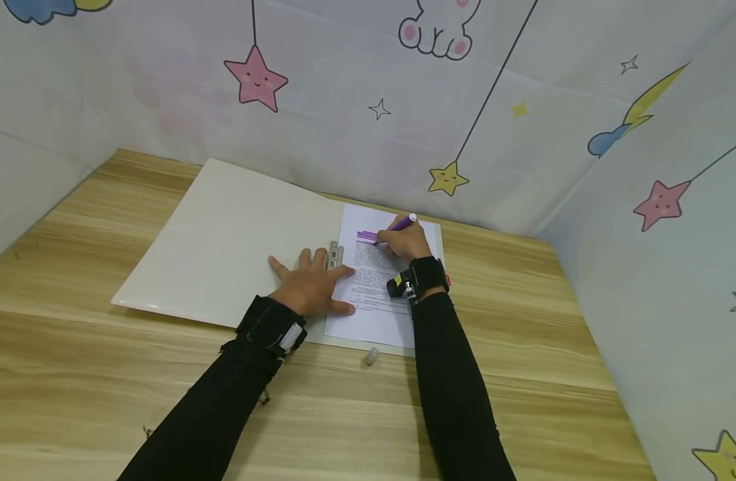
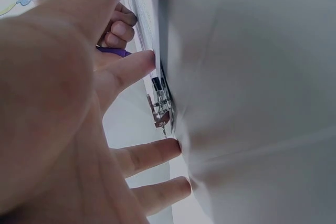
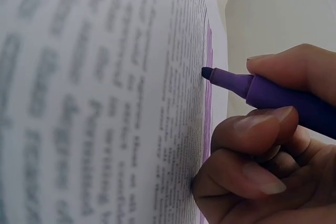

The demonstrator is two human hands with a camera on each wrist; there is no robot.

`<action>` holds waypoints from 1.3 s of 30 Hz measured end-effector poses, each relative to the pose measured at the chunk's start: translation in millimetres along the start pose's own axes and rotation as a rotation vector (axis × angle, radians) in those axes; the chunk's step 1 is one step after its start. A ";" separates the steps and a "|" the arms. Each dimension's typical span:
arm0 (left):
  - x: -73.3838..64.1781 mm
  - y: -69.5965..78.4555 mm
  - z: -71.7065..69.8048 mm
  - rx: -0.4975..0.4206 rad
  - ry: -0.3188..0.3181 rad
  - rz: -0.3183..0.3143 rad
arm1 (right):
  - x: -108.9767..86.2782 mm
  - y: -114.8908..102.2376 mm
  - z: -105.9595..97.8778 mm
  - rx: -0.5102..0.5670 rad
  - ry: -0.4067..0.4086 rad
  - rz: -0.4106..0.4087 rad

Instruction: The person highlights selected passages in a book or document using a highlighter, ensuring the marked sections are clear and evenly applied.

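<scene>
My right hand [image 1: 407,240] pinches a purple highlighter [image 3: 286,95], its dark chisel tip close to the text of a printed sheet [image 1: 368,321]. Purple strokes [image 1: 366,236] cover the top lines of that page. The sheet lies on the right side of an opened white folder [image 1: 224,227]. Fingers spread, my left hand [image 1: 308,287] rests across the folder's middle, thumb and index finger on the sheet's left edge. Beside its fingers is the folder's metal clip [image 2: 161,106]. A small pale cap [image 1: 372,356] lies on the table just below the folder.
The wood-grain table [image 1: 524,387] runs beneath everything. A white cloth wall [image 1: 332,133] printed with stars and a cartoon animal stands behind the folder, and another cloth side [image 1: 692,267] rises at the right. Black straps with cameras sit on both wrists.
</scene>
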State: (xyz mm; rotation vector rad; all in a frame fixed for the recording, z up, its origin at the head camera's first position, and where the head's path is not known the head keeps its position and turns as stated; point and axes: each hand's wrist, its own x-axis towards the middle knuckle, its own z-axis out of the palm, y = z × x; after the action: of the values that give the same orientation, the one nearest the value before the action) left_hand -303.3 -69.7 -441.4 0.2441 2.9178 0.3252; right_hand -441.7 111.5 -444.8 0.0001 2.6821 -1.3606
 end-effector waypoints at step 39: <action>1.5 0.6 1.7 -0.045 0.002 -0.013 | 7.0 15.2 -28.4 -0.044 -0.037 0.047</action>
State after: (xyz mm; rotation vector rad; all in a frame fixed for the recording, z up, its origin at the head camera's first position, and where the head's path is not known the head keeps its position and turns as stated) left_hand -304.3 -68.5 -443.2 0.2182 2.9088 0.3889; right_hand -451.1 142.9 -441.3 0.0328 2.6629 -1.2755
